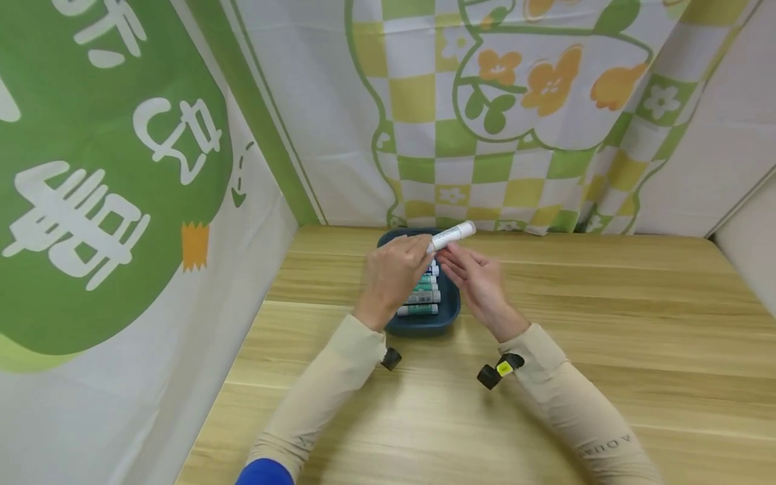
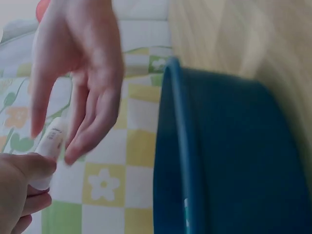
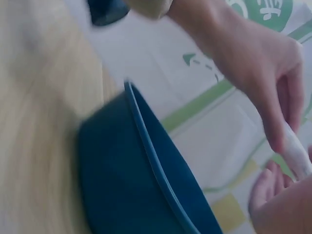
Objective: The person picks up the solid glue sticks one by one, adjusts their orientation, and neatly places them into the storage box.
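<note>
Over the dark blue tub (image 1: 450, 313), my left hand (image 1: 394, 273) pinches a white capped tube (image 1: 456, 236) that looks like a thick marker, with small print on its side. The tube slants up to the right, its lower end hidden in the fingers. My right hand (image 1: 483, 283) is just right of it, fingers extended and slightly bent, fingertips close under the tube. In the left wrist view, the right hand (image 2: 95, 73) is spread around the tube's free end without closing on it. Several similar tubes (image 1: 419, 310) with green, grey and white labels lie side by side in the tub.
The tub stands on a wood-grain table (image 1: 606, 350) near its back edge. Behind hangs a checked, flowered cloth (image 1: 503, 168), and a white and green printed sheet (image 1: 182, 377) lines the left side. Small black cameras (image 1: 488, 377) are strapped to both wrists.
</note>
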`<state>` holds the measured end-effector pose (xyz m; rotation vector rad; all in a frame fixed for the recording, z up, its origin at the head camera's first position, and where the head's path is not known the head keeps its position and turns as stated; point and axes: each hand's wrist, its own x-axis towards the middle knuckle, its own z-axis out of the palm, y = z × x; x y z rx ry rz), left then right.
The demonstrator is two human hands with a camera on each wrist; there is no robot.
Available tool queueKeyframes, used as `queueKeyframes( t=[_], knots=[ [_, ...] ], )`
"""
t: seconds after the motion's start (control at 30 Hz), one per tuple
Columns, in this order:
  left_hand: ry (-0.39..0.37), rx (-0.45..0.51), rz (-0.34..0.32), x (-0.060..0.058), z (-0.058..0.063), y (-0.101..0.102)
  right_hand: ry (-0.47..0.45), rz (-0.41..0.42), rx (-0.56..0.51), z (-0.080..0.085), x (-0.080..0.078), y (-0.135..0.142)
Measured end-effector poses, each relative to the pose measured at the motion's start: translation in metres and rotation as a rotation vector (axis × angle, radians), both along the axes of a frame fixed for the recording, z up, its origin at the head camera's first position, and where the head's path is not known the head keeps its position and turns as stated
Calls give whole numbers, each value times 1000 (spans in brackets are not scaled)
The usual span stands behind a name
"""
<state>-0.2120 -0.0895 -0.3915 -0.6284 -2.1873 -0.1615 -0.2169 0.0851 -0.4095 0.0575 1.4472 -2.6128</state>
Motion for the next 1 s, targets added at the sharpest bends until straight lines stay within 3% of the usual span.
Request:
queueKeyframes(
  t=[0.13, 0.2, 0.3, 0.43, 0.57, 0.63, 0.8, 0.9, 1.0],
  knots=[
    [41, 38, 12, 3, -6, 10, -37, -80, -147, 0, 1, -13],
    [45, 66, 17, 4, -8, 14, -33, -115, -144, 0, 1, -17],
    [2, 91, 21, 6, -9, 16, -14, -125, -50, -1, -1, -15],
    [-113, 17, -6, 9, -6, 11, 24, -81, 152, -1, -8, -1],
    [-234, -100, -114, 8, 0, 2, 89, 9, 398, 7, -18, 23],
    [-271, -119, -175, 7, 4, -4, 138, 81, 583, 13, -23, 34],
    [-271, -132, -280, 0, 19, -17, 348, 256, 1047, 32, -29, 51],
    [-247, -212, -329, -3, 30, -23, 481, 338, 1211, 42, -31, 54],
    [-237, -316, -367, -5, 38, -27, 588, 435, 1302, 52, -33, 53]
  ],
)
